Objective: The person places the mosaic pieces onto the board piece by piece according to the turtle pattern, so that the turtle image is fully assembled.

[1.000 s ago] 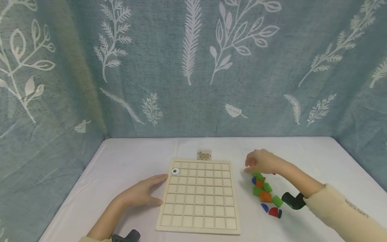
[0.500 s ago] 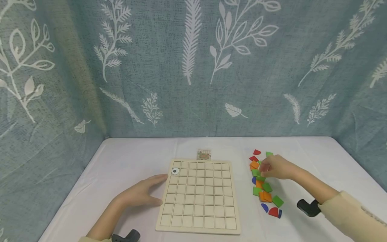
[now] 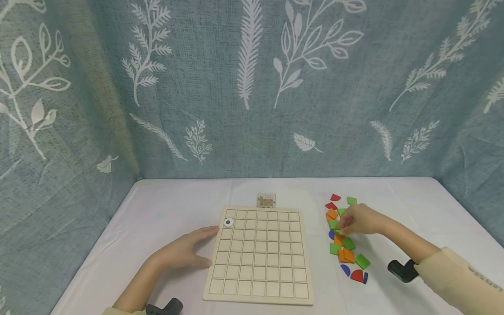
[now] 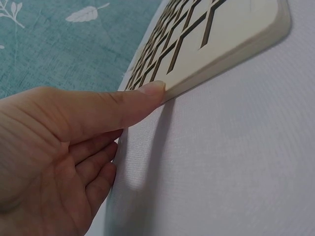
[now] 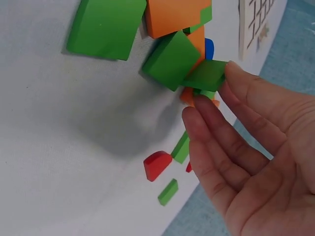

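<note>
A cream wooden grid board [image 3: 257,256] lies on the white table, with a round white piece with a dark eye-like dot [image 3: 228,222] in its upper left. My left hand [image 3: 185,250] rests at the board's left edge, fingers spread. In the left wrist view, its thumb [image 4: 147,90] touches the board's rim. Over a pile of coloured pieces, my right hand [image 3: 362,219] pinches a green tile [image 5: 206,75] at the thumb tip; part of the grip is hidden. Below it are a green tile [image 5: 172,60] and an orange tile [image 5: 172,17].
Behind the board lies a small picture card [image 3: 266,201]. Red pieces [image 3: 335,197] are at the pile's far end; a blue half-round piece [image 3: 345,270] and another red piece [image 3: 357,275] lie nearest. A patterned cloth [image 3: 220,87] hangs behind the table.
My right hand first shifted to the right, uncovering the red and orange pieces at the pile's far end, then stayed over the green tiles. The left hand and board stay put.
</note>
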Demonstrator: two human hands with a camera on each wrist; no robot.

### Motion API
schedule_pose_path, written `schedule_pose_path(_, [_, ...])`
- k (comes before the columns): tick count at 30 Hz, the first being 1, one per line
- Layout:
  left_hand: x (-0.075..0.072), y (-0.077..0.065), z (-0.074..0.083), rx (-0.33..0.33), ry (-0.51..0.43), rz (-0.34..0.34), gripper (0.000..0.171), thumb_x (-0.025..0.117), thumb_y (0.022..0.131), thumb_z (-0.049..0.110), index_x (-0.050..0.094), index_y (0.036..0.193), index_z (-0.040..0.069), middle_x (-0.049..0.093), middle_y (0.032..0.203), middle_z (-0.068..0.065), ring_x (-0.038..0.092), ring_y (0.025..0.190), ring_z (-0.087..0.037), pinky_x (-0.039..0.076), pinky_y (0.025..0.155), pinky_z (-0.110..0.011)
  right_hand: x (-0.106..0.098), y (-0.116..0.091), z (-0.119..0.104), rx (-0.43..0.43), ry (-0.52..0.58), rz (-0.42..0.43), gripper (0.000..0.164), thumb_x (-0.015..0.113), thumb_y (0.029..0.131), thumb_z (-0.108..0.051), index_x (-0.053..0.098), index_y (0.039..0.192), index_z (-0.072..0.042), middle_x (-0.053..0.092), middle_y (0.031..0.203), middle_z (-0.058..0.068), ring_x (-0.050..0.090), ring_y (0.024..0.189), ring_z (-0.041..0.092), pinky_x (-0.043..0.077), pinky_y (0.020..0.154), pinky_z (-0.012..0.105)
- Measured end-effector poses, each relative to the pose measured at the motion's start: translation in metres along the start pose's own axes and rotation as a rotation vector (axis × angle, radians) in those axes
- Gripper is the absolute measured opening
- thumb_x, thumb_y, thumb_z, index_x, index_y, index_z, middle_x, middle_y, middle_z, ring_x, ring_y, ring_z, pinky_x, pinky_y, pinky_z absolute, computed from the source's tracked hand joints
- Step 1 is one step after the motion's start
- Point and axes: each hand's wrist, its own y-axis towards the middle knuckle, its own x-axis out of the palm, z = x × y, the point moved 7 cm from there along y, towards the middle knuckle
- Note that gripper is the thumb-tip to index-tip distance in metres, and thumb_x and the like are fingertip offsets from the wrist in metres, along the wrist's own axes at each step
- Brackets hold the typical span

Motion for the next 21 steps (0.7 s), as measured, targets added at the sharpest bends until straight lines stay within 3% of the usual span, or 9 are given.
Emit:
schedule_pose_path(9, [-0.003,-0.004,0.006,0.025,-0.003,-0.001,0.084,0.077,0.067,0.025,0.040,0.138,0.001,0.035,0.144,-0.020,0.024,0.134,-0.042,0.019,0.108,-0.059,0.009,0.001,0.000,0.012,-0.003,0.021,0.009,0.076,0.074,-0.011,0.069,0.080,-0.008,0.063,0.074,-0.006,0.056,0.067,0.009,0.053,0.064,0.021])
schedule_pose_path(21, [-0.001,-0.002,0.003,0.008,-0.009,-0.007,0.084,0.078,0.066,0.023,0.040,0.138,0.003,0.035,0.145,-0.019,0.025,0.134,-0.041,0.021,0.108,-0.058,0.016,0.005,-0.001,0.046,-0.031,0.028,0.019,0.077,0.072,-0.010,0.068,0.089,-0.007,0.061,0.078,-0.004,0.054,0.071,0.010,0.054,0.066,0.023])
